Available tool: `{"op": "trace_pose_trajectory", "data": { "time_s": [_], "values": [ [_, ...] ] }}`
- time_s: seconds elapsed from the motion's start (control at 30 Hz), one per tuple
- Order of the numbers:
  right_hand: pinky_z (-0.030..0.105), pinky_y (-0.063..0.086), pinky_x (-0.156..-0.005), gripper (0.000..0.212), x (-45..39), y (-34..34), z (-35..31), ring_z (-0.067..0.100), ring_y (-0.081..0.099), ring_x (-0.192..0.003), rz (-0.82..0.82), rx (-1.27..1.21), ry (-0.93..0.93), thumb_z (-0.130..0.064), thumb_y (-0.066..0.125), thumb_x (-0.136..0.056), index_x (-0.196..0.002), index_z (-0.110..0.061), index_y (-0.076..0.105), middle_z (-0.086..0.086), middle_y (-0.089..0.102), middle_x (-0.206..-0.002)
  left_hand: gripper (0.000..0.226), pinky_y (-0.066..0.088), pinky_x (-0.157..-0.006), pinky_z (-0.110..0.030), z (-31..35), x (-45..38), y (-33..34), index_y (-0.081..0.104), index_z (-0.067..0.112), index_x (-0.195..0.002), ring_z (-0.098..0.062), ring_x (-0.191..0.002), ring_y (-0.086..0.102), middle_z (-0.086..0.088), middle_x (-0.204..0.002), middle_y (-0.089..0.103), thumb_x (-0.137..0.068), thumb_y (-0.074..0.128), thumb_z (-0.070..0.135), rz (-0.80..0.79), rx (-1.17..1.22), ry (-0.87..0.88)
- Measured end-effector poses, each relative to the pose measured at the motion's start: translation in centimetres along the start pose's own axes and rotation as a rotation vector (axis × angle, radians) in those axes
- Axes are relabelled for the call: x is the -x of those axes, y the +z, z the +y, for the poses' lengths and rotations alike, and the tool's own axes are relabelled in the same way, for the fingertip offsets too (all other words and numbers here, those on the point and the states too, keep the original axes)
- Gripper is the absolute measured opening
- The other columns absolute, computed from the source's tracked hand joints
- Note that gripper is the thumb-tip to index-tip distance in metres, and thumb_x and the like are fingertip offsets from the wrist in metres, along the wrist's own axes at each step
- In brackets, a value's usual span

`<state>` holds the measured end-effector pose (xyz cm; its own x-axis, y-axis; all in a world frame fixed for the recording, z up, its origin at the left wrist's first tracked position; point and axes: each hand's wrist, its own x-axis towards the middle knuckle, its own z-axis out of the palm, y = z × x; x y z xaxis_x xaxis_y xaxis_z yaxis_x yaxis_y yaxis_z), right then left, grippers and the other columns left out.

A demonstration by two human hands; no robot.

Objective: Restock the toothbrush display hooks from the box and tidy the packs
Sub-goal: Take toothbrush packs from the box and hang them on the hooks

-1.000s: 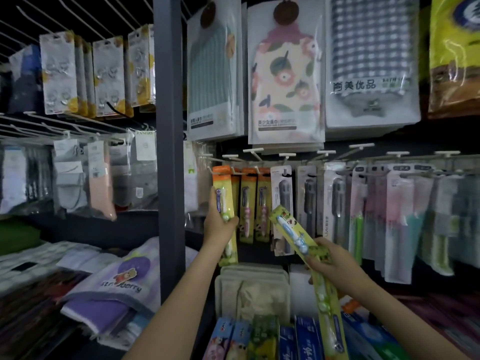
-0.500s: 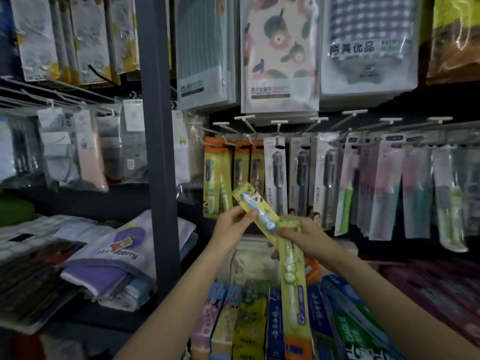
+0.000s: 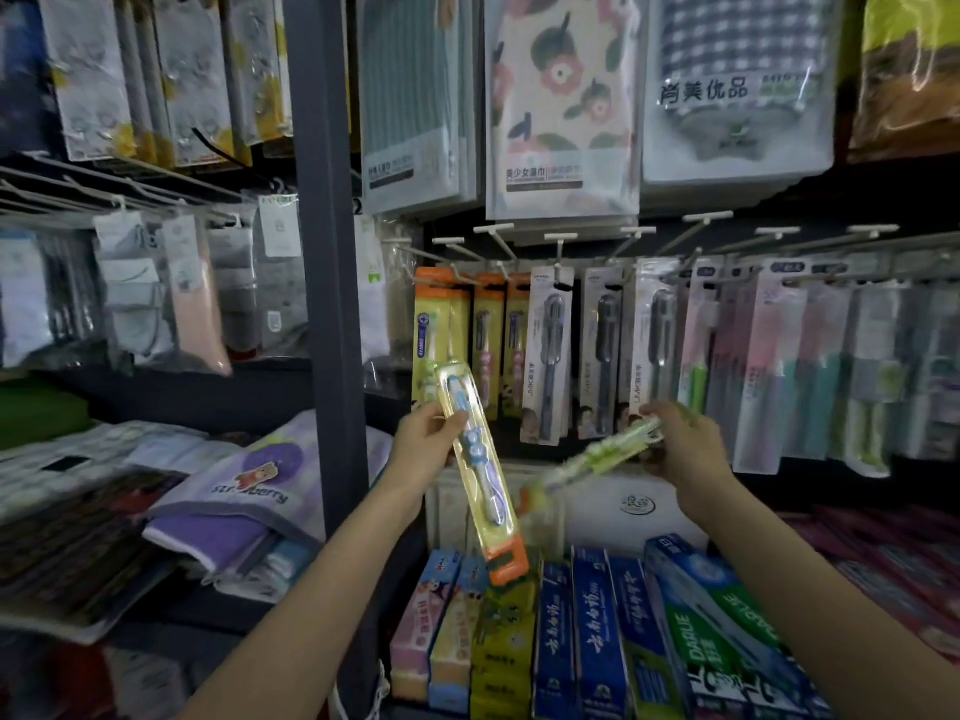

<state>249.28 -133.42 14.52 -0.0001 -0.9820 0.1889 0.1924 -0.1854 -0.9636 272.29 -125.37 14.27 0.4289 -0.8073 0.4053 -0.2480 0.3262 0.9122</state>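
Below hooks [image 3: 558, 241], toothbrush pack [image 3: 480, 459] per hand [image 3: 423, 441]

I see two bare forearms, entering from 6 and 4 o'clock. No sleeves in view on either one. Left hand [image 3: 423, 441] and right hand [image 3: 685, 449] ungloved. I can't make out rings, watch or bands; right hand is motion-blurred.

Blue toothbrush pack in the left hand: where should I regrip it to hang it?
Probably pinch the blue toothbrush pack by its long edges just above the orange hang tab, coming from the right. The tab points down, and the left hand holds the opposite end.
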Motion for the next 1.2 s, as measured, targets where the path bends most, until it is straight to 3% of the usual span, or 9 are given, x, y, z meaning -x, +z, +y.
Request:
{"op": "trace_pose_trajectory", "data": {
  "time_s": [0.13,0.2,0.37,0.5,0.7,0.83,0.93,1.1,1.2],
  "values": [
    [0.027,0.060,-0.061,0.011,1.1,-0.3,0.4,0.033,0.065,-0.086,-0.165,-0.352,0.116,-0.003,0.057,-0.089,-0.099,-0.003,0.054,0.018,0.053,-0.106,0.012,0.049,-0.060,-0.016,0.0,0.0,-0.6,0.060,0.016,-0.094,-0.011,-0.076,0.061,0.001,-0.086,0.065,-0.094,0.050,0.010,-0.034,0.012,0.013],
    [0.027,0.059,-0.058,0.013,1.9,0.0,0.8,0.034,0.064,-0.086,-0.214,-0.338,0.136,0.008,0.056,-0.086,-0.092,-0.003,0.053,0.019,0.051,-0.107,0.013,0.047,-0.054,-0.013,0.0,0.0,-0.8,0.060,0.015,-0.090,-0.010,-0.072,0.059,0.001,-0.082,0.064,-0.094,0.050,0.009,-0.033,0.002,0.017],
    [0.028,0.059,-0.060,0.027,3.0,1.4,2.2,0.030,0.069,-0.079,-0.345,-0.191,0.192,0.015,0.053,-0.085,-0.105,-0.001,0.059,0.021,0.060,-0.106,0.012,0.042,-0.048,-0.009,-0.2,0.0,-1.3,0.060,0.013,-0.091,-0.007,-0.067,0.057,0.002,-0.079,0.064,-0.095,0.049,0.010,0.010,-0.001,0.032],
    [0.029,0.059,-0.070,0.020,3.1,2.8,2.3,0.030,0.066,-0.084,-0.297,-0.310,0.097,0.013,0.051,-0.087,-0.096,-0.001,0.061,0.018,0.060,-0.104,0.012,0.044,-0.050,-0.009,0.0,0.3,-2.1,0.060,0.012,-0.096,-0.008,-0.070,0.058,0.002,-0.082,0.064,-0.095,0.048,0.010,0.008,0.026,0.051],
    [0.025,0.058,-0.070,0.026,2.8,5.3,1.3,0.023,0.070,-0.084,-0.349,-0.362,-0.016,0.003,0.051,-0.091,-0.116,-0.002,0.058,0.014,0.066,-0.107,0.014,0.047,-0.069,-0.025,0.1,0.5,-2.5,0.062,0.021,-0.089,-0.012,-0.078,0.060,0.003,-0.084,0.067,-0.094,0.051,0.013,-0.080,0.011,0.013],
    [0.024,0.058,-0.074,0.033,2.1,6.8,0.5,0.028,0.064,-0.098,-0.265,-0.287,-0.055,0.002,0.051,-0.092,-0.125,0.000,0.054,0.018,0.062,-0.117,0.016,0.046,-0.063,-0.018,0.0,0.5,-2.7,0.062,0.022,-0.089,-0.005,-0.071,0.060,0.007,-0.080,0.067,-0.094,0.051,0.012,-0.075,0.026,0.021],
    [0.024,0.058,-0.071,0.033,1.9,7.2,0.1,0.026,0.065,-0.090,-0.258,-0.301,-0.023,0.003,0.050,-0.092,-0.125,0.002,0.052,0.018,0.061,-0.113,0.015,0.047,-0.059,-0.014,-0.3,0.4,-2.7,0.061,0.019,-0.088,-0.003,-0.068,0.061,0.006,-0.080,0.067,-0.094,0.050,0.012,-0.078,0.022,0.012],
    [0.027,0.056,-0.070,0.029,2.5,6.2,1.5,0.027,0.064,-0.089,-0.205,-0.164,0.001,0.004,0.050,-0.091,-0.119,0.001,0.054,0.019,0.057,-0.117,0.015,0.049,-0.070,-0.022,-0.4,0.4,-2.5,0.055,0.019,-0.088,-0.010,-0.077,0.060,-0.005,-0.089,0.063,-0.096,0.046,0.010,0.000,0.020,0.001],
    [0.022,0.055,-0.066,0.026,2.9,5.6,1.5,0.016,0.064,-0.078,-0.196,-0.040,-0.097,0.004,0.049,-0.092,-0.115,-0.006,0.056,0.012,0.060,-0.105,0.011,0.046,-0.053,-0.012,0.0,0.5,-2.2,0.049,0.010,-0.091,-0.006,-0.060,0.056,-0.004,-0.076,0.054,-0.097,0.041,0.006,0.057,0.056,-0.026]
  ]
}}
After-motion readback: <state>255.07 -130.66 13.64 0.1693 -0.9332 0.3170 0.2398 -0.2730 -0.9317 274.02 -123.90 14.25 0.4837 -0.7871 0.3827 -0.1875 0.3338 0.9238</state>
